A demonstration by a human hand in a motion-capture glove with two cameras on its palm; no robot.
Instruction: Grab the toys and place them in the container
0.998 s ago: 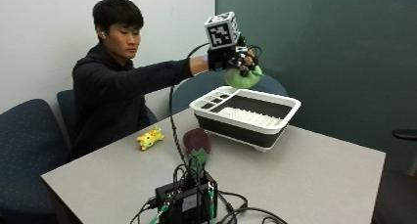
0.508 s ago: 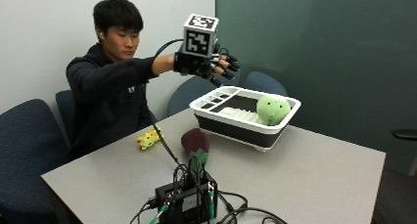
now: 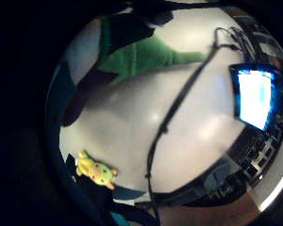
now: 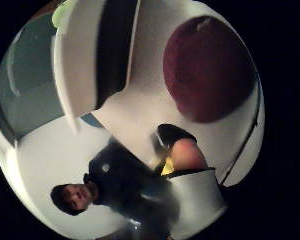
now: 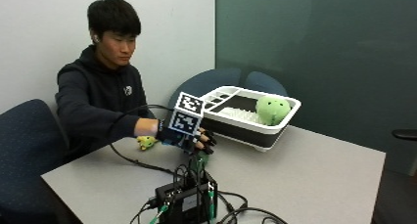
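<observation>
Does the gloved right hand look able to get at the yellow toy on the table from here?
Probably yes. The yellow toy lies on the table right beside the wrist of the right hand, with nothing covering it; the hand holds nothing.

readable text: I find none in any view
hoodie (image 5: 98, 94): small pale round mark on the chest, too small for me to read
lit screen (image 3: 254, 98): glowing panel seen from the little-finger palm view, I can't make out any characters on it
container (image 5: 287, 117): white rim and dark wall, no label I can see
</observation>
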